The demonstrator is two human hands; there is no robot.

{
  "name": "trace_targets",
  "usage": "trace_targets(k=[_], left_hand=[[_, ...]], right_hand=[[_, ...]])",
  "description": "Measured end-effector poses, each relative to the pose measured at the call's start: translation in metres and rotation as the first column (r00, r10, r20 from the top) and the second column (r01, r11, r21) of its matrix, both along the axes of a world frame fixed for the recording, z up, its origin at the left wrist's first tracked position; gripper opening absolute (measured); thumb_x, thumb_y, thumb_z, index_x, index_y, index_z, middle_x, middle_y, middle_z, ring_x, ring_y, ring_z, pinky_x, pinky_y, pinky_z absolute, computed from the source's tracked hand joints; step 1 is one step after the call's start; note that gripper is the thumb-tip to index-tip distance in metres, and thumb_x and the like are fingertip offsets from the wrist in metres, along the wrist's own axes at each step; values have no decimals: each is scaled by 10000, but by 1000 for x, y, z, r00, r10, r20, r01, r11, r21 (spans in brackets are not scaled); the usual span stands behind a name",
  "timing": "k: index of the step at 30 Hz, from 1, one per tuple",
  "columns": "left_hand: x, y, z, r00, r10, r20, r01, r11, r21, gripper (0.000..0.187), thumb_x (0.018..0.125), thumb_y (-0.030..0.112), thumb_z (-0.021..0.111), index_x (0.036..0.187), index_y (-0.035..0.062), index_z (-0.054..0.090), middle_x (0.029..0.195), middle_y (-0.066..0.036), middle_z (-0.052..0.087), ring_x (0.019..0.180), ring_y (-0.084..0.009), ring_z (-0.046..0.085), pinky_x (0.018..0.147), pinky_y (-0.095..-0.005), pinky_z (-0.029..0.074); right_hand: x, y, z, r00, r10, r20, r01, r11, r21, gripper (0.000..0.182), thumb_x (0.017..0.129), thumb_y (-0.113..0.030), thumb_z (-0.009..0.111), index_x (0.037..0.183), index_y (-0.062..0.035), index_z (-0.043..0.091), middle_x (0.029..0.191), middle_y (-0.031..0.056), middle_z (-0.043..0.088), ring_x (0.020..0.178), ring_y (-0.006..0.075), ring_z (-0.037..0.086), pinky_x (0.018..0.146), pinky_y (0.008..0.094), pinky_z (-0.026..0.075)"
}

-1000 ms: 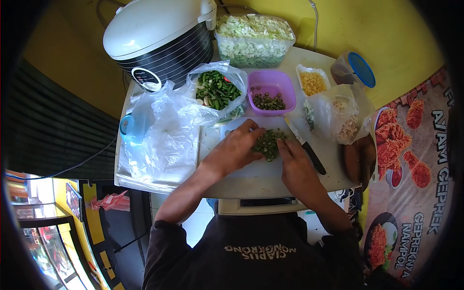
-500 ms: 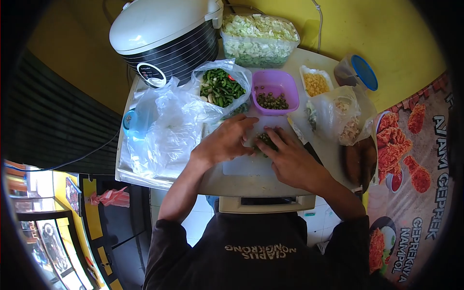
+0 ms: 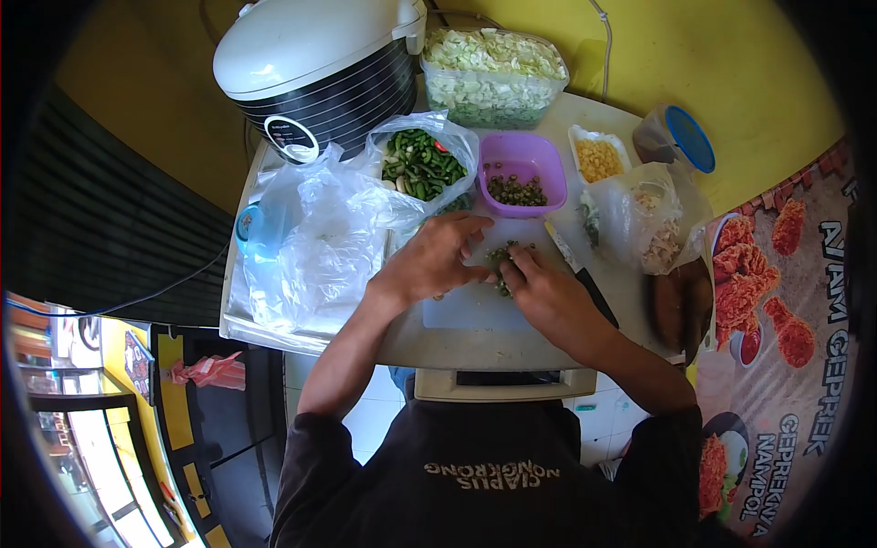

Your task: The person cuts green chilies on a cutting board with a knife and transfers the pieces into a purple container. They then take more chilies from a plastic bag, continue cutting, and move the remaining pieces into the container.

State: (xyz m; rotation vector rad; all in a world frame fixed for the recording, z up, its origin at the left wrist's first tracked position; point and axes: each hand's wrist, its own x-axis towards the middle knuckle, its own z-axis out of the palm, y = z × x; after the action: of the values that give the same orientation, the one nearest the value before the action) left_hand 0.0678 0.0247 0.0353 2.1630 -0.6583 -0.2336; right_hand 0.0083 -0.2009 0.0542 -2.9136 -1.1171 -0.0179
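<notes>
A small heap of chopped green pieces (image 3: 501, 250) lies on a white cutting board (image 3: 466, 312). My left hand (image 3: 437, 258) is at the heap's left side, its thumb and fingers curved and apart with nothing held. On the right, the fingers of my right hand (image 3: 555, 300) are drawn together on some of the pieces and partly hide them. Just beyond the board stands a purple container (image 3: 521, 146) with more such pieces inside. Right of the board lies a black, straight-edged object (image 3: 598, 300), partly covered by my right forearm.
A plastic bag of green chillies (image 3: 422, 164) stands behind my left hand, near a rice cooker (image 3: 320, 73). Shredded cabbage fills a clear tub (image 3: 493, 82). Crumpled plastic bags (image 3: 320, 247) lie left; a yellow-filled tray (image 3: 598, 157) and another bag (image 3: 653, 219) stand right.
My right hand's fingers have drawn together and shifted slightly right and down, uncovering part of the chopped heap. My left hand has barely moved, its thumb now a little higher.
</notes>
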Motion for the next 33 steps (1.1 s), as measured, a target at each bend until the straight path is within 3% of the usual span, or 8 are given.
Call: trace_targets(k=[3, 9, 15, 22, 24, 27, 30, 33], left_hand=[[1, 1, 0, 1000, 13, -28, -13, 1000, 8, 702, 756, 183, 944, 1368, 11, 647, 1025, -151, 691, 857, -243, 708, 785, -360, 604], [1, 0, -1, 1000, 3, -2, -3, 1000, 1, 696, 761, 197, 939, 1366, 10, 649, 1025, -157, 695, 860, -249, 711, 795, -366, 605], [0, -1, -4, 999, 20, 34, -20, 1000, 11, 702, 766, 207, 935, 1369, 0, 644, 1029, -154, 693, 860, -246, 713, 794, -365, 606], [-1, -2, -2, 1000, 23, 13, -23, 999, 36, 694, 772, 203, 930, 1370, -5, 644, 1044, -158, 688, 863, -246, 712, 790, -371, 608], [-1, -2, -2, 1000, 22, 15, -22, 999, 34, 695, 773, 203, 930, 1371, -4, 643, 1049, -157, 685, 864, -245, 710, 787, -373, 609], [-2, -1, -3, 999, 13, 34, -14, 1000, 25, 699, 767, 202, 934, 1370, -2, 645, 1052, -151, 681, 868, -243, 707, 783, -375, 609], [-2, 0, -3, 999, -14, 45, 13, 1000, 19, 716, 746, 198, 947, 1367, 2, 648, 1057, -144, 674, 873, -244, 704, 787, -373, 607], [-1, -1, -1, 998, -53, 25, 52, 998, 36, 736, 720, 183, 953, 1360, -11, 646, 1095, -158, 660, 917, -273, 700, 828, -385, 598]], right_hand=[[5, -5, 4, 999, 27, 33, -31, 995, 100, 400, 875, -13, 631, 1260, 95, 640, 1311, 253, 604, 1212, 340, 643, 966, 379, 591], [22, -10, 32, 999, -33, 25, 23, 944, 328, 441, 881, 59, 588, 1321, 75, 613, 1334, 294, 615, 1230, 408, 633, 1046, 453, 540], [73, -7, 44, 988, -134, -71, 151, 840, 521, 471, 856, 131, 548, 1307, 43, 648, 1326, 286, 639, 1160, 454, 657, 1029, 468, 542], [98, -9, 14, 1000, -22, -10, 24, 840, 542, 428, 860, 128, 553, 1251, 49, 708, 1217, 294, 690, 1049, 459, 685, 951, 488, 549], [96, -10, 19, 999, -11, -37, 30, 811, 584, 418, 864, 124, 553, 1245, 51, 711, 1182, 300, 697, 1017, 463, 689, 937, 489, 550], [94, -16, 20, 980, -107, -165, 180, 825, 535, 401, 889, 137, 578, 1247, 23, 719, 1154, 257, 732, 1030, 429, 709, 908, 447, 560], [91, -24, 19, 980, -92, -174, 164, 874, 458, 417, 885, 143, 568, 1259, 26, 711, 1168, 262, 725, 1005, 418, 718, 866, 435, 565], [83, -26, 12, 994, -90, -66, 111, 800, 589, 438, 885, 94, 573, 1277, -29, 724, 1140, 283, 709, 1006, 447, 693, 886, 479, 559]])
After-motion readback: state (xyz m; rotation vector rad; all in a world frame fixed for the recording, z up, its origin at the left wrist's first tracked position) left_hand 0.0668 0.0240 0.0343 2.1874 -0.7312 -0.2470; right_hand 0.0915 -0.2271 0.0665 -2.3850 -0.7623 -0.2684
